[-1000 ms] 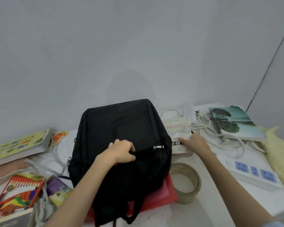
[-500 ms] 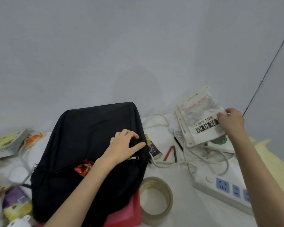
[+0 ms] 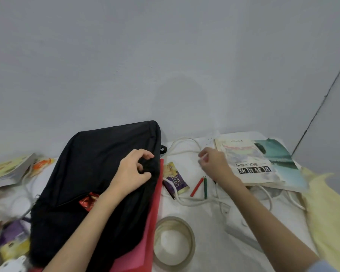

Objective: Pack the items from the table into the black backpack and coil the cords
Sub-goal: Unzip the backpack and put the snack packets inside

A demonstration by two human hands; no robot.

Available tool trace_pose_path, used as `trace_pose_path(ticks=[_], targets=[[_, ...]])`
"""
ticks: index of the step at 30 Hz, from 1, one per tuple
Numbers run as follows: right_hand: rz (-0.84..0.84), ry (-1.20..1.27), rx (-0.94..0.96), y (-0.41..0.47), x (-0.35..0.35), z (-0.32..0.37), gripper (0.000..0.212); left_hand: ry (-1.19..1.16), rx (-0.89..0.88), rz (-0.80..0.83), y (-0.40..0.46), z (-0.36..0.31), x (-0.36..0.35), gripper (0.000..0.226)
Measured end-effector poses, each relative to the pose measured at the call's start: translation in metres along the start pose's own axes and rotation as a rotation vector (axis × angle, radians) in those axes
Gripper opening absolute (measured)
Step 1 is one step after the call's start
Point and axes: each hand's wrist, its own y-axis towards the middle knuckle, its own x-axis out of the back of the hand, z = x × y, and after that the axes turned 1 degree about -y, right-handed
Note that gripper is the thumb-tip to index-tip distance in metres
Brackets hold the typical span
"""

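The black backpack (image 3: 98, 173) lies flat on the white table, its zipper partly open, with a red snack wrapper (image 3: 87, 201) peeking out. My left hand (image 3: 133, 173) grips the fabric at the bag's right edge. My right hand (image 3: 214, 163) hovers with loosely curled fingers, holding nothing, just above the table beside a white cord (image 3: 185, 142). A Layer Cake packet (image 3: 176, 178), a red pencil (image 3: 196, 187) and a green pencil (image 3: 205, 187) lie between the hands. A book with a Chinese title (image 3: 249, 163) rests on a teal book (image 3: 283, 160).
A red folder (image 3: 155, 213) sticks out under the backpack. A tape roll (image 3: 174, 240) sits at the front, a white power strip (image 3: 238, 222) to its right, a yellow cloth (image 3: 332, 213) beyond. Books (image 3: 6, 169), packets and cords crowd the left side.
My right hand lifted the Chinese-titled book, laid it on the teal book and came back left toward the cord, uncovering the packet and pencils. My left hand stayed gripping the backpack.
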Motion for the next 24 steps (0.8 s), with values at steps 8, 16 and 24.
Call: trace_pose_path(ticks=[8,16,24], targets=[[0.363,-0.068,-0.148,-0.01,-0.058,0.018,0.017,-0.032,0.048,0.051,-0.019,0.009,0.02,0.029],[-0.046,0.332,-0.148,-0.012,-0.005,0.044,0.013,0.471,0.247,0.25,-0.066,0.057,0.115,0.113],[0.596,0.314,0.129,-0.079,-0.013,0.141,0.014,0.591,0.039,-0.027,-0.07,0.098,0.102,0.023]])
